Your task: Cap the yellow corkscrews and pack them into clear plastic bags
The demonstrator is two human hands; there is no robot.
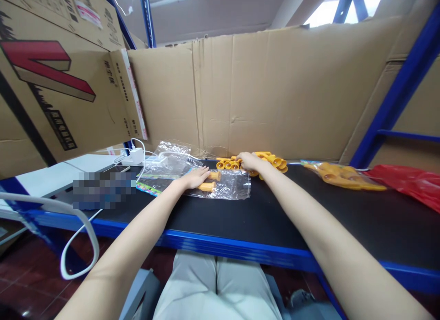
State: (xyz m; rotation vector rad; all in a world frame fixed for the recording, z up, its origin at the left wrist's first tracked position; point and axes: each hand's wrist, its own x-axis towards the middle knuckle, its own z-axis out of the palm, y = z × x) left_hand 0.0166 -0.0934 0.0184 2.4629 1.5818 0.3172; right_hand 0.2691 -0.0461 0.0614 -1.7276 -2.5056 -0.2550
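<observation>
My left hand [197, 177] lies flat with its fingers stretched forward on a clear plastic bag [233, 186] with a colourful printed edge. Beside and under its fingers are two yellow plastic horn-shaped pieces [207, 187], apparently inside the bag. Further right, my right hand [249, 161] reaches to the back of the bench, its fingers bent down over a pile of yellow plastic horns [275, 161]. The flared ends of several horns face me. Its fingertips are partly hidden among the pieces.
A filled bag of yellow pieces [338, 174] and a red plastic bag [405, 180] lie at the right on the black bench top [240, 219]. Cardboard [275, 95] walls the back. A large box [68, 81], a white adapter [135, 157] and cables are at the left.
</observation>
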